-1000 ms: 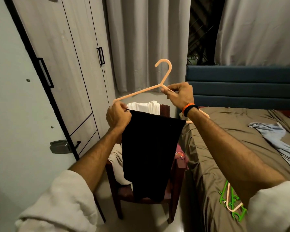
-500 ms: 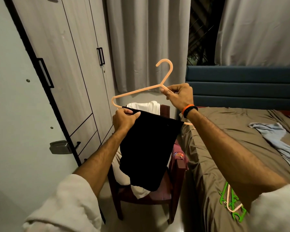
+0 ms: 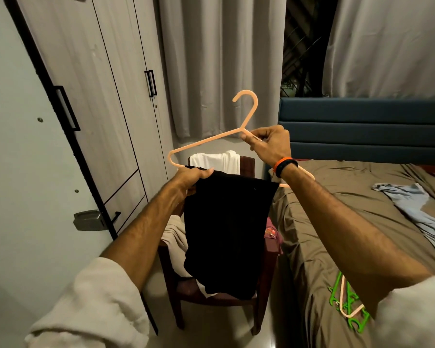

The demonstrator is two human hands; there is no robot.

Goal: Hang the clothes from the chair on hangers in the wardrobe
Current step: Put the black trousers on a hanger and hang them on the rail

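Bedroom, dim light; grey curtains [image 3: 224,59] across the far wall, wardrobe [image 3: 106,101] doors closed along my left.

My right hand [image 3: 269,144] pinches the peach hanger [image 3: 206,140] just below its hook, thumb and fingers curled round the shoulder; hook upright, the left arm of the hanger sloping down toward my other hand. My left hand [image 3: 194,178] grips the top edge of the black garment [image 3: 226,229], fingers clenched on the cloth right beside the hanger's left corner. The garment hangs folded over the hanger's lower bar, its free end dangling just above the seat of the chair [image 3: 264,292]. An orange-and-black band [image 3: 284,165] sits on my right wrist.

Behind the garment: white cloth [image 3: 214,160] draped over the chair's top edge, pale cloth [image 3: 173,237] at the seat's left edge, something reddish at its right edge, too hidden to name.

Bed [image 3: 324,247] to the right, brown sheet, blue headboard [image 3: 362,131]. Light blue garment [image 3: 417,212] near the bed's right edge. Green hangers [image 3: 337,292] and a pale one lie at the bed's near edge, partly under my right sleeve.
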